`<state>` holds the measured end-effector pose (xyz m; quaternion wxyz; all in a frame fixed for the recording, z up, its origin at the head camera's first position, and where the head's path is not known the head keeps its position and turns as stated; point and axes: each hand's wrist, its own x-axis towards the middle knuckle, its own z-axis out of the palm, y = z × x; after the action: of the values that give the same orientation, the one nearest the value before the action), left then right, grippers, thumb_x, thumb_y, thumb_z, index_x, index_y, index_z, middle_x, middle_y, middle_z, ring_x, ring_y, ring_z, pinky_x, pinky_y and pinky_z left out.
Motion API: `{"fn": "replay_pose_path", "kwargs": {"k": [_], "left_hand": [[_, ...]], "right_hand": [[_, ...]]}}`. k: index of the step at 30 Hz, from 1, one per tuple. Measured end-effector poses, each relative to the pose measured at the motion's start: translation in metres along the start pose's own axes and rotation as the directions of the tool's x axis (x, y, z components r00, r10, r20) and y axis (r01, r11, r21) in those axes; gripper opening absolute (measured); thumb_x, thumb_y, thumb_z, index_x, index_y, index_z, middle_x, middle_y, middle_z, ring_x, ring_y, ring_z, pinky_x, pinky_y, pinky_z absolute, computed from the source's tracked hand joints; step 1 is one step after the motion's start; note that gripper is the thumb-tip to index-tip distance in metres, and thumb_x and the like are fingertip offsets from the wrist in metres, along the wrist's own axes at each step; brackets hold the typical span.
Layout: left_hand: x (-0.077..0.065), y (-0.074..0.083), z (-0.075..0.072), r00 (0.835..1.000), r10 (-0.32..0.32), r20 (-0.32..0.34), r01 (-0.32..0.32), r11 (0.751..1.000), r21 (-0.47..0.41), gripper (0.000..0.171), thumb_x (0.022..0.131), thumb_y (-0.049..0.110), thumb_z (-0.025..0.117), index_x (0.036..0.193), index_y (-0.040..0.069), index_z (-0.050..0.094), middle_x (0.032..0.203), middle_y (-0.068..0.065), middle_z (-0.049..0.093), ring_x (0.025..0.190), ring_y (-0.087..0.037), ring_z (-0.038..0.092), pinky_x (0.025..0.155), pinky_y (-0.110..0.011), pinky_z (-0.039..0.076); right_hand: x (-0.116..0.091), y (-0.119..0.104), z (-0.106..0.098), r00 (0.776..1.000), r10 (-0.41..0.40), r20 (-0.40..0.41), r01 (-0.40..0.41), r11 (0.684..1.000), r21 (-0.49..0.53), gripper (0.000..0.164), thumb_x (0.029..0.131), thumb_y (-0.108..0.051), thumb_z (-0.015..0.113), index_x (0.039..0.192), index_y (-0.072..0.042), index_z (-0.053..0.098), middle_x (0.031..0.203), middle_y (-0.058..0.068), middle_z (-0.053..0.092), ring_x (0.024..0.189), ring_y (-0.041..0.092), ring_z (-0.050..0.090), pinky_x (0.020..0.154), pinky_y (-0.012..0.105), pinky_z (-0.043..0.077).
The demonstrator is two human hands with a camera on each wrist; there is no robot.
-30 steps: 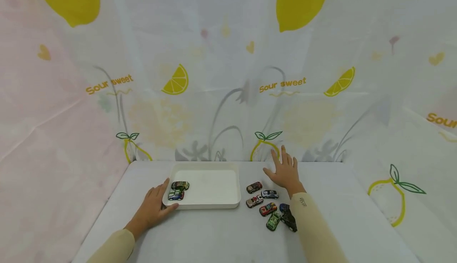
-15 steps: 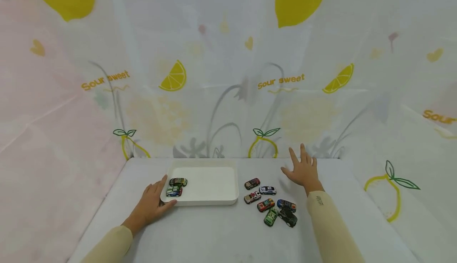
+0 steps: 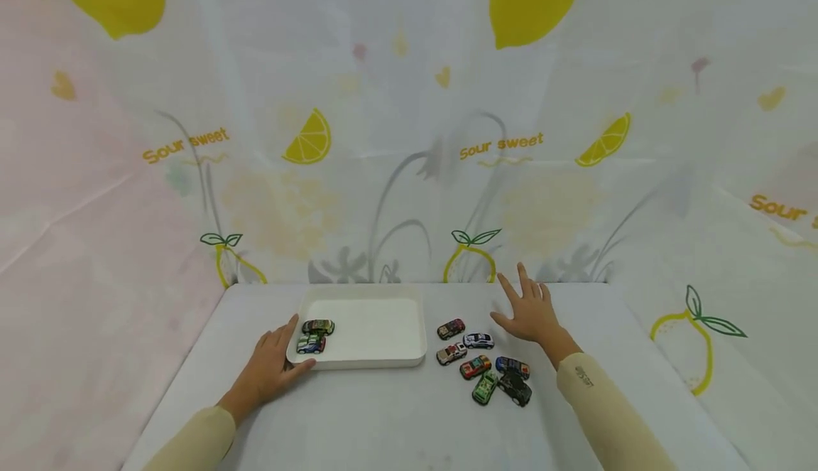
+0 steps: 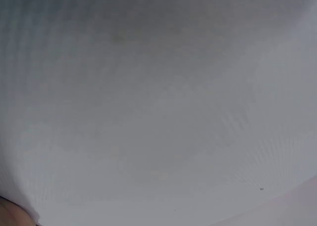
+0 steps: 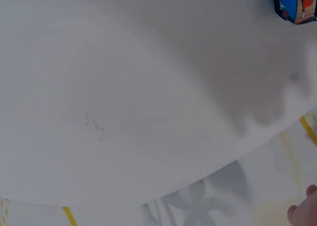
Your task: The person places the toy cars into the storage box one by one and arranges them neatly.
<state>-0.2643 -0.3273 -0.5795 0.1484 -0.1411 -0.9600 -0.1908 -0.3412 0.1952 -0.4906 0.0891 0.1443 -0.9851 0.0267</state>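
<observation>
Nearest, a bright green patterned toy car (image 3: 485,388) and a black toy car (image 3: 514,388) are being carried by the white counter (image 3: 371,421), with five more multicoloured toy cars (image 3: 476,366) being grouped just beyond. A shallow white rectangular tray (image 3: 377,329) is being touched at its left end by the left hand (image 3: 265,371), its grip being laid uncurled; two patterned toy cars (image 3: 317,327) are being contained there. Farther off, the right hand (image 3: 529,311) is being held raised, its grip spread around nothing. Apparently the tray is being steadied while a car is being chosen; a pick-up would be calling for lowered, pinching fingers.
</observation>
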Motion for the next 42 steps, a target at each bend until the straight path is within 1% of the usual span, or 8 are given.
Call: {"fn": "replay_pose_path", "kwargs": {"k": [5,10,18,23,27,33,38,42], "left_hand": [[-0.003,0.001,0.002,1.000,0.013,-0.019,-0.013,1.000,0.002,0.097,0.076,0.058,0.063,0.147,0.009,0.019,0.132,-0.024,0.046,0.121,-0.040,0.043,0.103,-0.056,0.025],[-0.007,0.001,0.005,0.999,0.022,-0.030,-0.021,1.000,0.006,0.097,0.076,0.057,0.064,0.146,0.008,0.021,0.130,-0.025,0.048,0.120,-0.039,0.044,0.102,-0.056,0.026],[-0.009,-0.001,0.008,0.999,0.022,-0.048,-0.021,0.999,0.025,0.097,0.076,0.058,0.063,0.147,0.008,0.021,0.130,-0.025,0.048,0.119,-0.040,0.044,0.100,-0.056,0.027],[-0.007,0.001,0.003,0.999,0.020,-0.040,-0.019,0.999,0.027,0.096,0.076,0.057,0.064,0.147,0.008,0.021,0.131,-0.025,0.048,0.121,-0.039,0.044,0.102,-0.056,0.027],[-0.009,0.001,0.004,1.000,0.013,-0.014,-0.013,1.000,0.016,0.097,0.076,0.058,0.063,0.147,0.009,0.019,0.133,-0.023,0.046,0.122,-0.038,0.042,0.102,-0.057,0.025],[-0.008,0.000,0.005,1.000,0.022,-0.021,-0.022,1.000,0.020,0.097,0.076,0.058,0.063,0.147,0.010,0.018,0.135,-0.022,0.044,0.122,-0.039,0.042,0.101,-0.057,0.025],[-0.005,-0.002,0.004,0.999,0.029,-0.021,-0.029,0.999,0.022,0.098,0.076,0.058,0.063,0.148,0.011,0.016,0.135,-0.022,0.044,0.123,-0.039,0.041,0.102,-0.057,0.025],[-0.003,-0.002,0.005,0.999,0.030,-0.044,-0.030,0.999,0.018,0.097,0.076,0.056,0.064,0.148,0.011,0.017,0.134,-0.023,0.045,0.122,-0.039,0.042,0.102,-0.057,0.025]], "right_hand": [[-0.017,-0.010,0.011,0.995,-0.072,-0.072,0.074,0.997,0.028,0.079,0.081,-0.057,0.057,0.145,-0.019,0.030,0.151,0.023,0.014,0.121,0.043,0.043,0.103,0.064,0.023],[-0.039,-0.023,0.019,0.992,-0.109,-0.065,0.116,0.986,0.123,0.076,0.080,-0.055,0.060,0.142,-0.018,0.036,0.148,0.022,0.023,0.117,0.035,0.050,0.101,0.063,0.026],[-0.061,-0.031,0.017,0.965,-0.225,-0.134,0.242,0.961,0.131,0.073,0.079,-0.053,0.063,0.140,-0.022,0.039,0.147,0.017,0.027,0.114,0.029,0.053,0.098,0.061,0.030],[-0.073,-0.034,0.015,0.965,-0.244,-0.099,0.258,0.951,0.171,0.071,0.081,-0.054,0.060,0.141,-0.025,0.036,0.150,0.013,0.023,0.117,0.032,0.049,0.099,0.060,0.030],[-0.087,-0.037,0.015,0.956,-0.282,-0.077,0.292,0.931,0.219,0.072,0.079,-0.050,0.064,0.140,-0.023,0.039,0.152,0.011,0.019,0.121,0.031,0.045,0.100,0.056,0.031],[-0.097,-0.043,0.016,0.928,-0.368,-0.068,0.373,0.898,0.233,0.070,0.075,-0.045,0.070,0.136,-0.022,0.044,0.149,0.009,0.027,0.120,0.027,0.047,0.096,0.053,0.038],[-0.099,-0.049,0.016,0.890,-0.454,-0.033,0.448,0.859,0.249,0.063,0.073,-0.036,0.073,0.131,-0.026,0.050,0.141,0.010,0.040,0.117,0.025,0.050,0.089,0.053,0.044],[-0.099,-0.053,0.015,0.856,-0.515,-0.034,0.513,0.840,0.178,0.058,0.073,-0.035,0.073,0.126,-0.026,0.054,0.128,0.002,0.050,0.110,0.016,0.051,0.085,0.041,0.049]]}}
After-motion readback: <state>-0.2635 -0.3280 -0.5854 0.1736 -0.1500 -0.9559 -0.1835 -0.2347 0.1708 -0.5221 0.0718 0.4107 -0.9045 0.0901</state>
